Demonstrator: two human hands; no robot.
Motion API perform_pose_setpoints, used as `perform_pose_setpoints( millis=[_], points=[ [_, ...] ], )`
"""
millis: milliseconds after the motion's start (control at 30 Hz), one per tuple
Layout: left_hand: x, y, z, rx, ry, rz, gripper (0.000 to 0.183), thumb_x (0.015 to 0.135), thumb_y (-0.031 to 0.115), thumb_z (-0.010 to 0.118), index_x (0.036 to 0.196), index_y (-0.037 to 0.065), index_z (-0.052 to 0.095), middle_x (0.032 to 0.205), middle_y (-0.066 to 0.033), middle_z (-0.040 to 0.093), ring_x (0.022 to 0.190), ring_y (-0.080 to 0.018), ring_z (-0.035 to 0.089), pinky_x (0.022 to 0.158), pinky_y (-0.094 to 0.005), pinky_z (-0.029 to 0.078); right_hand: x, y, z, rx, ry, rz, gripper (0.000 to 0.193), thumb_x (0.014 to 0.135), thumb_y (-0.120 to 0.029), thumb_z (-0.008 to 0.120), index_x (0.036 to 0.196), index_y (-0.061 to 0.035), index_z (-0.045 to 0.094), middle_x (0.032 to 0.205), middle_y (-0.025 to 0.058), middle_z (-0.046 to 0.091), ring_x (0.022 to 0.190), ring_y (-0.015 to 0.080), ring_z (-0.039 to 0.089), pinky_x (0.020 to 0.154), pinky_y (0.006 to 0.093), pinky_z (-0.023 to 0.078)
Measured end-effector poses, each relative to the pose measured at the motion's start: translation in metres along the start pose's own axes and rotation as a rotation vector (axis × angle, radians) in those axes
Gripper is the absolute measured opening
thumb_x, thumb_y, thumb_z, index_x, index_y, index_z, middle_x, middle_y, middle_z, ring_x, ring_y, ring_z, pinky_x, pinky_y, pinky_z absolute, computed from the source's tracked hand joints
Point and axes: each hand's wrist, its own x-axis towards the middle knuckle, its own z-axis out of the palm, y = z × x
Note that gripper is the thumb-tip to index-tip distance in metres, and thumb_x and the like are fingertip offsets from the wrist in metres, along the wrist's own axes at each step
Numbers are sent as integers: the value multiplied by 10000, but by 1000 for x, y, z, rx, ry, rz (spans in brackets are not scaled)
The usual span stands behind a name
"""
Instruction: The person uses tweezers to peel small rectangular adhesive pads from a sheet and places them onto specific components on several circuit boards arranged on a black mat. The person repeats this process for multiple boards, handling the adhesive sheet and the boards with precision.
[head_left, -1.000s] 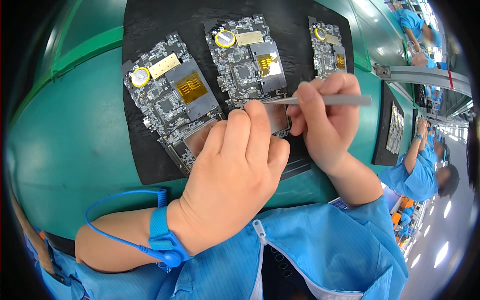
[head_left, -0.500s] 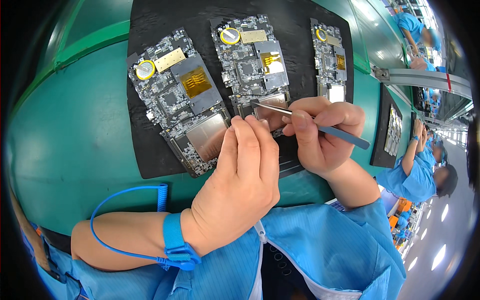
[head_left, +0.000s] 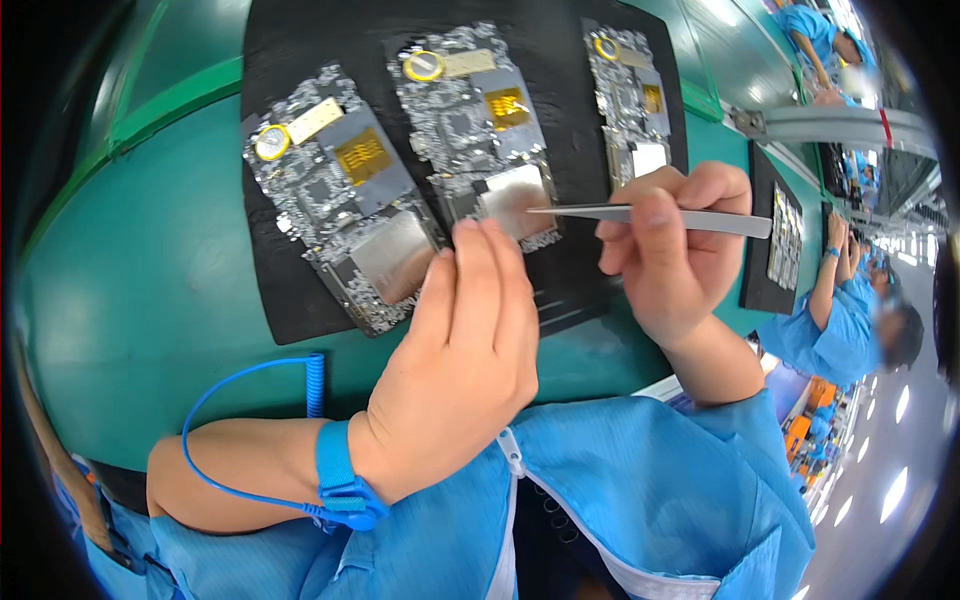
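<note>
My left hand (head_left: 465,350) has its fingers close together, the tips gripping the near edge of the middle circuit board (head_left: 460,125); the thumb is hidden. In a pinch, my right hand (head_left: 685,245) holds grey metal tweezers (head_left: 740,223). Their thin tip points left, over the silver shield plate (head_left: 518,200) at the board's near end; whether it touches cannot be told. The same board carries a yellow-ringed coin cell (head_left: 424,66) and a patch of amber tape (head_left: 507,108). A similar circuit board (head_left: 330,200) lies to the left.
A third board (head_left: 628,85) lies farther right on the black mat (head_left: 560,60), which rests on a green table (head_left: 130,260). A blue wrist strap (head_left: 338,468) with a coiled cord (head_left: 315,385) is on my left wrist. Co-workers in blue sit along the right.
My right hand and tweezers have moved right, the tweezers now lying more level. The whole scene has shifted left a little and the boards look blurred. My left fingers remain at the middle board.
</note>
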Motion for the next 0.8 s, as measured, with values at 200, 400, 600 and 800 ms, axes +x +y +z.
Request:
perform_pose_setpoints(
  millis=[200, 400, 600, 800],
  points=[
    [-7, 16, 12, -441, -8, 414, 389, 749, 147, 543, 1077, -56, 594, 1192, -193, 544, 1054, -279, 537, 859, -330, 451, -64, -25, -45, -34, 166, 298, 211, 901, -6, 522, 984, -61, 337, 734, 85, 554, 483, 77, 507, 448, 183, 411],
    [8, 20, 14, -530, -80, 408, 515, 738, 273, 644, 1135, -44, 562, 1251, -168, 511, 1040, -257, 503, 837, -330, 431, -97, -17, -59, -92, 341, 382, 210, 899, -16, 544, 975, -53, 352, 730, 73, 557, 496, 63, 509, 444, 177, 405],
    [15, 25, 7, -498, -159, 383, 573, 729, 303, 658, 1168, -41, 528, 1268, -168, 489, 1048, -246, 481, 857, -322, 417, -95, -13, -53, -100, 273, 347, 207, 894, -52, 580, 941, -49, 378, 725, 75, 574, 493, 59, 517, 441, 178, 409],
    [14, 26, 7, -478, -129, 374, 554, 733, 295, 655, 1153, -47, 539, 1245, -172, 504, 1046, -248, 487, 853, -321, 421, -93, -12, -66, 11, 281, 427, 166, 922, -40, 515, 962, -47, 354, 703, 119, 581, 430, 88, 490, 406, 176, 377]
  ],
)
